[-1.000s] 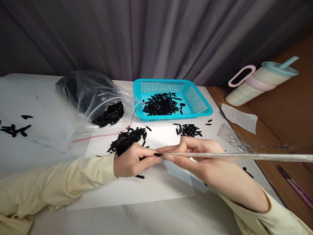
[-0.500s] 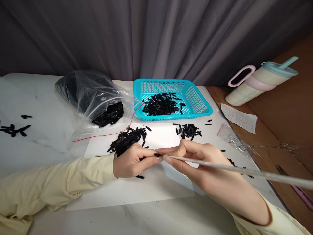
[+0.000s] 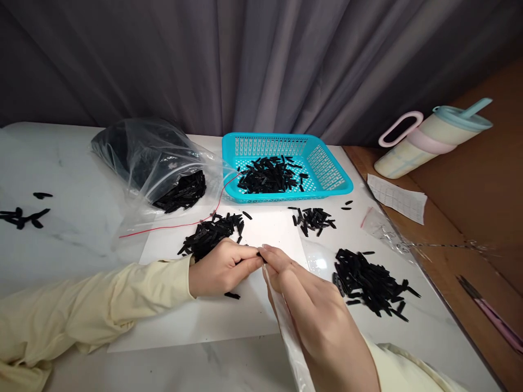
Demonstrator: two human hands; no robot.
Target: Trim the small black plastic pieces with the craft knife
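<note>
**Fingertips meeting over one small black piece at frame centre**

The left hand (image 3: 223,267) is resting on the white paper sheet (image 3: 196,321), thumb and forefinger pressed together and pinching a small black plastic sliver (image 3: 259,254) at its left end. The right hand (image 3: 310,310) is coming in from the lower right, fingers curled and closed on the mouth of a narrow clear plastic sleeve (image 3: 288,332) that is trailing down toward the bottom edge. The fingertips of both hands are touching at the sliver.

As a judgement, the step in hand is feeding that single piece into the sleeve's opening; the next move calls for keeping the mouth open and the piece lined up with it.

Just above the left hand a loose heap of black slivers (image 3: 210,234) is lying on the paper. Right of the right hand, another black heap (image 3: 370,280) is sitting on the white marble table (image 3: 69,163). Higher up: a turquoise perforated basket (image 3: 327,169) holding more pieces, and a clear bag (image 3: 155,158) spilling them. At upper right, a pastel tumbler with straw (image 3: 433,139) is lying beside a printed slip (image 3: 396,198); its writing is too small to read.
</note>
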